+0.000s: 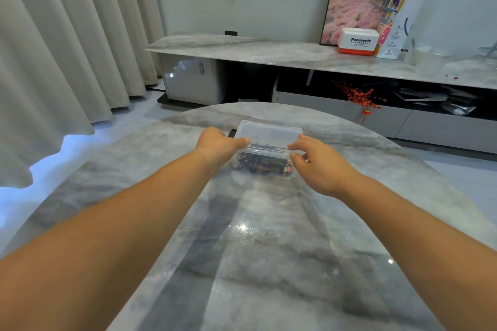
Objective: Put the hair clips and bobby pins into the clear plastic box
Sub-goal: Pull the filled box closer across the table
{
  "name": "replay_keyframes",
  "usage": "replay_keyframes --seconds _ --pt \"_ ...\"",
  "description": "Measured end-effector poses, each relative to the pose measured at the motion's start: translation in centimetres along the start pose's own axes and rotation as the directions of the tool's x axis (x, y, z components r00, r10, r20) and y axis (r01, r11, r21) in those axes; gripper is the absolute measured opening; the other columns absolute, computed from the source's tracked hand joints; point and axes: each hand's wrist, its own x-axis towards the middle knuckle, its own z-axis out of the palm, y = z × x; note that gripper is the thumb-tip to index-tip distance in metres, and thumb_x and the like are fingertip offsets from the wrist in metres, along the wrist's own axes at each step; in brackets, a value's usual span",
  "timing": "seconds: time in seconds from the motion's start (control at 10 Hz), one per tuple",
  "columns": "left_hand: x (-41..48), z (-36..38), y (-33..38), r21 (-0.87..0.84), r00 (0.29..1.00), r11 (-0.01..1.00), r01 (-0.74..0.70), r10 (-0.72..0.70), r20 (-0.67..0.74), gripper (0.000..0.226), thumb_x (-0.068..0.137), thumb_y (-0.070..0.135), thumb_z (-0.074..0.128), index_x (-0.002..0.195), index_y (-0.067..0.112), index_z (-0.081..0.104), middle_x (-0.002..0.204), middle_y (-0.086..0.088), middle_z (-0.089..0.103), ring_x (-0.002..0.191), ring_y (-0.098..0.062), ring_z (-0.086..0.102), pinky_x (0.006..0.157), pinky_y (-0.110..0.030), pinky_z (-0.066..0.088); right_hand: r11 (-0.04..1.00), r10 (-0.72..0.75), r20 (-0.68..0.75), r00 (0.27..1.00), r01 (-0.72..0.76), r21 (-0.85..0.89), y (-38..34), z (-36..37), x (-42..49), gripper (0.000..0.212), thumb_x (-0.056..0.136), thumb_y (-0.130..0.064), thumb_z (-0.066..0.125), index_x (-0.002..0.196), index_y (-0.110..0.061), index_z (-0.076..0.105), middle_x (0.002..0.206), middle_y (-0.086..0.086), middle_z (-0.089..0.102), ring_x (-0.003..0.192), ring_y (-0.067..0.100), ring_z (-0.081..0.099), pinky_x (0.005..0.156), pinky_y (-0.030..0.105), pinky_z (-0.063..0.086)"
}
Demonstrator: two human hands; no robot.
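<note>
A clear plastic box (265,162) stands on the far middle of the round marble table (258,236). Dark hair clips and bobby pins (262,164) lie heaped inside it, with one pinkish clip at the right end. Its clear lid (269,133) is hinged at the back and tilted partly down over the box. My left hand (217,146) grips the lid's left edge, thumb on top. My right hand (320,162) holds the lid's right front corner between thumb and fingers. A small dark object (231,133) lies just behind my left hand, mostly hidden.
Beyond the table runs a long marble sideboard (269,54) with a white and orange box (357,41), a framed picture (360,0) and cartons. Curtains (53,48) hang at the left. A white cabinet (192,79) stands on the floor beneath.
</note>
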Motion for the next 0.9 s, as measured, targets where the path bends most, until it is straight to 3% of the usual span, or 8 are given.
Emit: replay_keyframes --seconds 0.1,0.2,0.4,0.5,0.6,0.7,0.8,0.9 --pt "-0.3 0.3 0.2 0.054 0.997 0.996 -0.073 0.075 -0.027 0.023 0.082 0.027 0.079 0.084 0.005 0.071 0.07 -0.004 0.06 0.063 -0.019 0.055 0.064 -0.031 0.051 1.0 -0.003 0.005 1.0 0.003 0.017 0.2 -0.1 0.0 0.039 0.1 -0.03 0.04 0.138 -0.025 0.05 0.161 0.0 0.024 0.138 0.02 0.041 0.112 0.039 0.035" --pt "-0.5 0.4 0.0 0.046 0.995 0.994 -0.102 0.103 -0.018 0.023 0.085 0.027 0.076 0.094 0.006 0.075 0.083 -0.011 0.07 0.073 -0.023 0.061 0.083 -0.042 0.059 1.0 -0.007 0.005 1.0 0.007 0.021 0.3 -0.1 0.0 0.04 0.1 -0.028 0.041 0.139 -0.025 0.05 0.161 0.0 0.024 0.138 0.019 0.041 0.113 0.039 0.035" --pt "0.0 0.2 -0.2 0.081 0.99 0.987 -0.141 0.141 0.007 0.03 0.083 0.032 0.075 0.095 0.005 0.069 0.081 -0.011 0.066 0.076 -0.028 0.063 0.084 -0.048 0.058 0.999 -0.02 -0.036 0.999 0.022 0.033 0.5 -0.2 0.3 0.037 0.099 -0.026 0.042 0.134 -0.024 0.056 0.157 -0.001 0.032 0.134 0.018 0.044 0.109 0.036 0.038" --pt "0.4 0.3 -0.5 0.102 0.987 0.982 -0.158 0.154 0.05 0.023 0.086 0.033 0.072 0.09 0.016 0.057 0.09 -0.011 0.066 0.089 -0.03 0.067 0.089 -0.05 0.058 0.996 -0.039 -0.077 0.996 0.045 0.075 1.0 0.0 0.6 0.033 0.098 -0.027 0.045 0.126 -0.024 0.062 0.148 -0.004 0.04 0.132 0.014 0.044 0.103 0.029 0.038" --pt "1.0 0.3 -0.8 0.11 0.983 0.98 -0.166 0.156 0.092 0.027 0.086 0.035 0.069 0.096 0.017 0.052 0.098 -0.013 0.067 0.085 -0.024 0.063 0.086 -0.047 0.056 0.991 -0.067 -0.12 0.99 0.08 0.112 1.7 0.2 1.4 0.026 0.096 -0.029 0.049 0.114 -0.027 0.067 0.129 -0.009 0.048 0.123 0.011 0.047 0.1 0.031 0.042" --pt "1.9 0.3 -1.2 0.102 0.986 0.986 -0.13 0.118 0.119 0.039 0.08 0.038 0.072 0.103 0.014 0.051 0.096 -0.013 0.067 0.082 -0.024 0.063 0.085 -0.049 0.056 0.983 -0.116 -0.186 0.976 0.139 0.117 2.6 0.7 2.5 0.019 0.094 -0.029 0.053 0.102 -0.028 0.071 0.113 -0.011 0.051 0.112 0.008 0.049 0.094 0.027 0.043" --pt "2.7 0.2 -0.8 0.062 0.984 0.997 -0.054 0.043 0.171 0.038 0.077 0.035 0.077 0.097 0.017 0.051 0.092 -0.007 0.064 0.077 -0.02 0.062 0.071 -0.041 0.054 0.979 -0.118 -0.234 0.965 0.152 0.136 3.3 1.0 3.4 0.016 0.093 -0.03 0.055 0.094 -0.029 0.071 0.104 -0.017 0.05 0.104 0.004 0.05 0.089 0.024 0.044" --pt "2.6 0.1 0.5 0.138 0.974 0.99 0.009 -0.04 0.222 0.043 0.075 0.034 0.078 0.104 0.017 0.051 0.097 -0.005 0.065 0.078 -0.017 0.062 0.065 -0.031 0.05 0.975 -0.091 -0.215 0.972 0.131 0.177 2.9 0.8 3.5 0.015 0.091 -0.033 0.056 0.09 -0.031 0.071 0.1 -0.02 0.049 0.102 0.001 0.049 0.087 0.023 0.046"
